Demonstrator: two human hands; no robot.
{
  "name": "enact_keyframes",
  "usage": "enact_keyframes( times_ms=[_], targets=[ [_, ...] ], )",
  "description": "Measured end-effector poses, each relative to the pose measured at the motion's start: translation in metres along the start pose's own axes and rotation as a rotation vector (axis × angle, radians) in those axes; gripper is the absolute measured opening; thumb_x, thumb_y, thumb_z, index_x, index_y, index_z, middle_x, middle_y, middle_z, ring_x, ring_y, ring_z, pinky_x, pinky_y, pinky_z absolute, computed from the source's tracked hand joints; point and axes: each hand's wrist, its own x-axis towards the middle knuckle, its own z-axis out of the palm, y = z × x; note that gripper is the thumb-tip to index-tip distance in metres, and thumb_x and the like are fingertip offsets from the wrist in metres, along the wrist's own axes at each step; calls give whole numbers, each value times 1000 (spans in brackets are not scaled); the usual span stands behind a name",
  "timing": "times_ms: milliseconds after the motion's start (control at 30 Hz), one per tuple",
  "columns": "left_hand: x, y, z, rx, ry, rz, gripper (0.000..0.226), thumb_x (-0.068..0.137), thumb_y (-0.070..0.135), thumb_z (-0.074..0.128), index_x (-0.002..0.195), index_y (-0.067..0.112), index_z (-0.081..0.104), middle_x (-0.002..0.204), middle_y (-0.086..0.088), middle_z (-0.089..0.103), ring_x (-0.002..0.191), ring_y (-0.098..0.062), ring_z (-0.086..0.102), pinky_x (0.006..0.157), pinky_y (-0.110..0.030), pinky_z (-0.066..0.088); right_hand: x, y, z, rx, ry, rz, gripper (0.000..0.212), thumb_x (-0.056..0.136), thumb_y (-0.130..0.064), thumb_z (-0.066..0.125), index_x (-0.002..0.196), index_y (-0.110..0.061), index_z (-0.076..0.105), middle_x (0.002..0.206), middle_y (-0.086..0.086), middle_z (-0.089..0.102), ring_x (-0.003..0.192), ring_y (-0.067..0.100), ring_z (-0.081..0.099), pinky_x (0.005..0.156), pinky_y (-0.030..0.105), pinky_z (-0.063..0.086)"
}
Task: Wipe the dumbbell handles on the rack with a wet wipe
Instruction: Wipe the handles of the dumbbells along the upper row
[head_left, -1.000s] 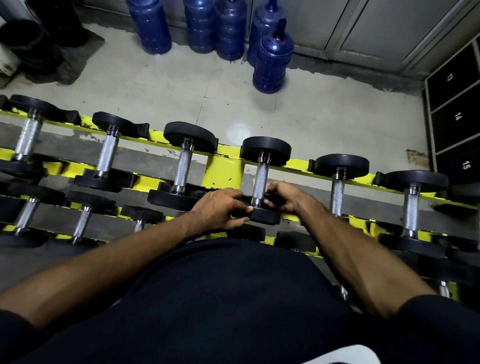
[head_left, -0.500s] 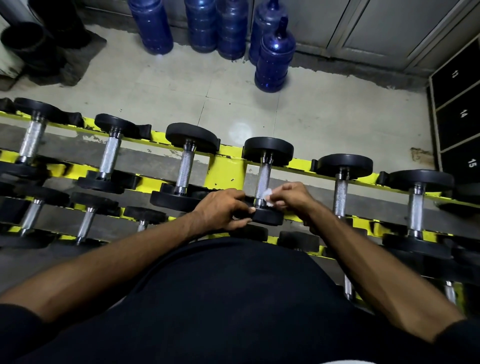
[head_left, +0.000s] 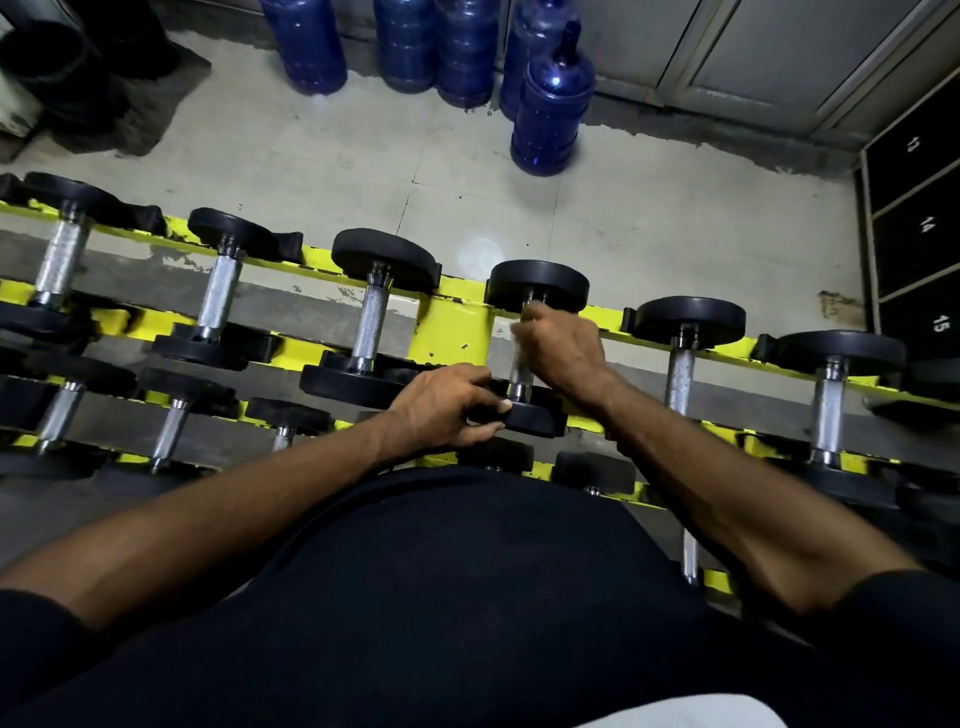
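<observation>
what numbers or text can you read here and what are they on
"13" on the top black locker door
"14" on the middle locker door
"15" on the lowest locker door
No readable marks on the dumbbells or blue water jugs.

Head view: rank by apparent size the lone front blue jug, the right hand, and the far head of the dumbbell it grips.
1. front blue jug
2. right hand
3. far dumbbell head, close to the hand, which is nearer the camera, so this order is unsure.
</observation>
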Motion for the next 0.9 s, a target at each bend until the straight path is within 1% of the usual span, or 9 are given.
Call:
enact_keyframes(
  times_ms=[133, 233, 333, 467, 533, 600, 700, 800, 900],
  targets=[
    [-2, 1, 2, -3, 3, -31, 20, 82, 36, 79, 100, 27, 77, 80, 5, 58, 72, -16, 58, 51, -29, 48, 31, -27, -18, -206, -276, 59, 24, 89, -4, 55, 105, -12, 71, 108, 5, 68, 95, 33, 68, 66, 35, 48],
    [-1, 0, 3, 6, -7, -28, 20, 81, 35, 79, 99, 26, 77, 83, 4, 61, 75, -17, 60, 53, -29, 50, 38, -44, -23, -286, -490, -91, 20, 91, -15, 58, 108, -13, 69, 109, 5, 70, 99, 29, 68, 68, 36, 46],
    [-2, -1, 3, 10, 0, -21, 20, 80, 34, 81, 98, 26, 77, 87, 4, 64, 78, -19, 63, 55, -29, 51, 35, -43, -24, -215, -540, -207, 16, 87, -23, 65, 100, -15, 71, 95, 4, 69, 87, 27, 67, 65, 34, 47],
    [-3, 0, 5, 3, 5, -53, 22, 83, 39, 76, 103, 29, 76, 86, 4, 61, 78, -19, 61, 56, -33, 53, 16, -11, -18, 91, -251, -51, 17, 83, -23, 69, 99, -24, 73, 98, 2, 71, 96, 27, 63, 67, 31, 47],
    [-3, 1, 4, 3, 5, -56, 22, 84, 39, 75, 103, 29, 76, 85, 3, 60, 78, -18, 61, 56, -34, 53, -1, -3, -8, 287, -85, 51, 8, 81, -19, 68, 88, -20, 69, 90, 2, 68, 90, 27, 60, 64, 33, 46],
    [-3, 0, 4, 3, 7, -51, 22, 83, 39, 76, 103, 29, 76, 84, 3, 60, 77, -19, 60, 55, -32, 52, -22, -8, 3, 453, -57, 198, 7, 78, -18, 68, 76, -18, 61, 78, 1, 63, 75, 23, 58, 58, 32, 43],
    [-3, -1, 4, 0, 11, -49, 23, 83, 39, 76, 103, 29, 76, 84, 4, 59, 77, -18, 60, 56, -30, 50, -38, -15, 14, 798, -83, 516, 13, 72, -14, 76, 75, -17, 63, 72, -2, 65, 66, 14, 59, 58, 26, 46],
    [-3, 0, 6, -11, 7, -56, 23, 83, 38, 76, 103, 28, 76, 83, 4, 58, 76, -17, 59, 56, -30, 51, -18, -8, 20, 1061, 48, 847, 15, 74, -10, 78, 82, -15, 66, 79, -2, 68, 70, 10, 61, 62, 23, 51],
    [-4, 1, 5, -32, 6, -80, 24, 83, 39, 76, 103, 27, 77, 84, 5, 59, 76, -14, 58, 58, -32, 53, 11, 3, 25, 1304, 192, 1086, 10, 82, -8, 73, 87, -15, 69, 85, 0, 70, 73, 17, 65, 66, 32, 59]
  ],
)
